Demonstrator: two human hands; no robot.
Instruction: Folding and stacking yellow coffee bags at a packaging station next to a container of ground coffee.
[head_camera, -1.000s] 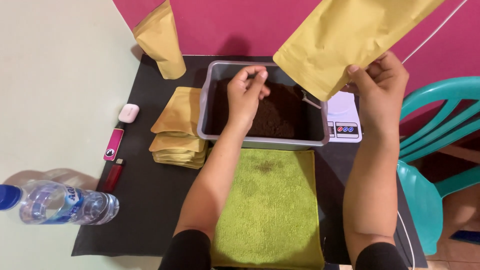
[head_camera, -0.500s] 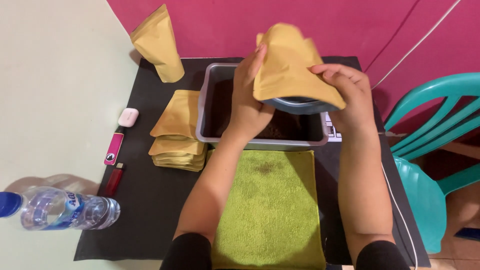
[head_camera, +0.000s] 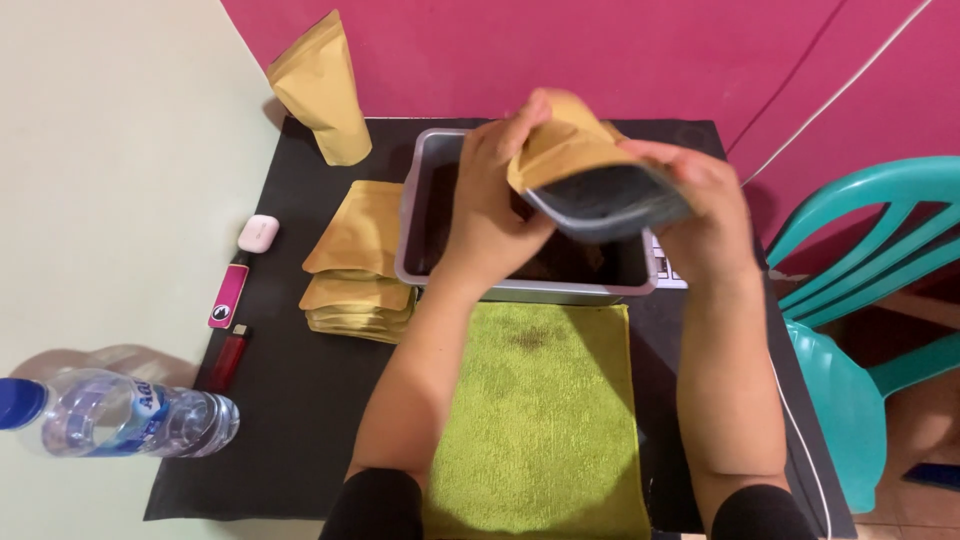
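Black mat (head_camera: 300, 400) under grey tray (head_camera: 425, 190); left hand (head_camera: 490, 215), right hand (head_camera: 705, 215) both gripping opened kraft pouch (head_camera: 575, 160) above tray.

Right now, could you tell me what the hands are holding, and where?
Both hands, left hand and right hand, hold one tan pouch by its opened mouth.

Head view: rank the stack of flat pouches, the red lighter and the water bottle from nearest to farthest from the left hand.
From the left hand:
1. Stack of flat pouches, just to its left.
2. Red lighter, farther left on the black mat.
3. Water bottle, at the far left edge.
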